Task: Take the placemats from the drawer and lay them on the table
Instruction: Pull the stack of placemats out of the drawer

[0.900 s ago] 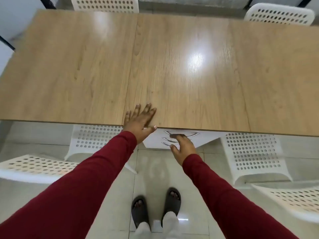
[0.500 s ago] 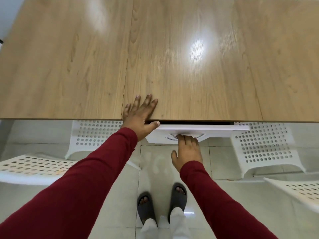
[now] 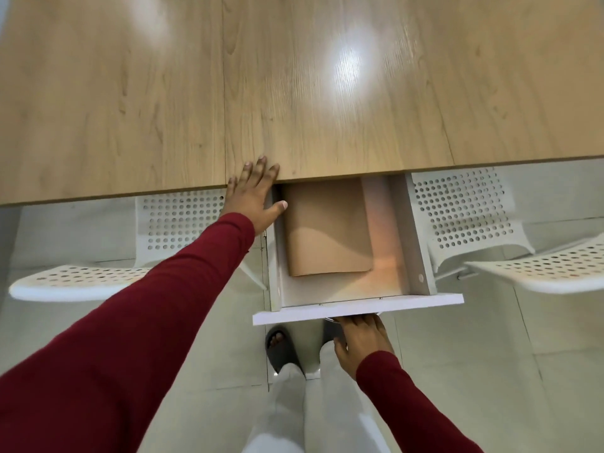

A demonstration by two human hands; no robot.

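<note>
A white drawer (image 3: pixel 359 309) stands pulled out from under the wooden table (image 3: pixel 294 86). Inside it lie tan placemats (image 3: pixel 327 230), stacked against the left side, their far end hidden under the tabletop. My right hand (image 3: pixel 361 341) is curled under the drawer front, gripping the handle, which is mostly hidden. Fingers spread, my left hand (image 3: pixel 255 196) lies flat on the table's near edge, just left of the drawer, and holds nothing.
White perforated chairs stand on both sides: two on the left (image 3: pixel 81 279) (image 3: pixel 179 220), two on the right (image 3: pixel 464 217) (image 3: pixel 542 269). My legs and a dark slipper (image 3: pixel 281 351) are on the tiled floor right behind the drawer front.
My right hand has pulled the drawer far out toward me, uncovering the placemats. The left hand stayed on the table edge. The view tilted down.
</note>
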